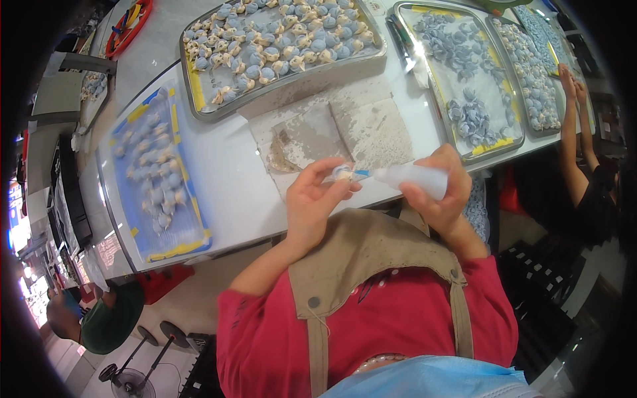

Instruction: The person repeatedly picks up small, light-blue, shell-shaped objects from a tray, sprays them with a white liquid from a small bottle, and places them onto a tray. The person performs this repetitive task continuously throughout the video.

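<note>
Apron (348, 242), tan matte cloth with stud fastenings, lies nearest, between the forearms. Just beyond it the left hand (317, 197) pinches a small piece (342, 173), pale and rounded, between thumb and fingers. The right hand (439, 189) is wrapped round a bottle (421, 180), smooth, white and cylindrical, tipped almost level so its slim blue nozzle (361, 173) points at the piece. The hands are apart, bridged only by the bottle; whether the nozzle tip touches the piece I cannot tell. The step in hand looks like applying something, perhaps glue, from the bottle. I judge that the next move calls for a still left pinch and a light, measured squeeze from the right.

Under and past the hands, worn cardboard (381, 132) with flaking, stained patches lies on the glossy white bench (242, 192). Left of the left hand sits a blue tray (136, 229) edged with yellow tape, holding loose rows of small rounded figures (159, 176). Ahead, a metal tray (285, 91) is crowded with grey-blue and cream lumps (279, 41). Ahead and right of the right hand, a lined tray (434, 81) carries thin, curled, petal-like bits (468, 114). Farther right are a co-worker's hands (572, 83).
</note>
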The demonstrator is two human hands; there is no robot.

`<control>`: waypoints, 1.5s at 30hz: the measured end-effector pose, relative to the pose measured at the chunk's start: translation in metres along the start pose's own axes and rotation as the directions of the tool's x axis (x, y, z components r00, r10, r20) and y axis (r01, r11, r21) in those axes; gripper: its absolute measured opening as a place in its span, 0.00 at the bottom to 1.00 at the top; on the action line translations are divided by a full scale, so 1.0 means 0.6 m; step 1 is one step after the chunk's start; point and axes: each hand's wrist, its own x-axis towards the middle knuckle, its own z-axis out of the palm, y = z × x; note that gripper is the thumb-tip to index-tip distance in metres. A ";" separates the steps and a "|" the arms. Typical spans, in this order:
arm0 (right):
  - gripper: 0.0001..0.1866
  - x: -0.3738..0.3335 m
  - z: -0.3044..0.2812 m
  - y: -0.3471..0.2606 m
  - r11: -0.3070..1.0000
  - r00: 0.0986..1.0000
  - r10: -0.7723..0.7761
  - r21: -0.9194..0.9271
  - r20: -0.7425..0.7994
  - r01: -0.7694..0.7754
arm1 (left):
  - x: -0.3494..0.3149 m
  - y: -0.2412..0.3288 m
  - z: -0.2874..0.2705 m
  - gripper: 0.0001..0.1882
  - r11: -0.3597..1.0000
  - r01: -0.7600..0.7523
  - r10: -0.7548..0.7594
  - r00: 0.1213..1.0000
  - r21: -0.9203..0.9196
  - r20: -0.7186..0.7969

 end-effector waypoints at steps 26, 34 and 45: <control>0.10 0.007 0.040 0.048 0.903 0.915 0.399 0.197 -0.055 -0.382 | 0.004 0.005 -0.015 0.16 0.964 0.148 -0.151 0.988 -0.221 0.002; 0.09 0.026 0.065 0.096 0.959 0.973 0.229 -0.175 0.027 -0.221 | 0.009 0.018 -0.017 0.18 0.928 0.219 -0.103 0.928 -0.300 0.358; 0.09 0.081 -0.110 0.183 0.696 0.944 0.315 -0.652 -0.100 -0.301 | 0.015 0.008 0.023 0.18 0.970 0.201 -0.165 0.956 -0.133 0.242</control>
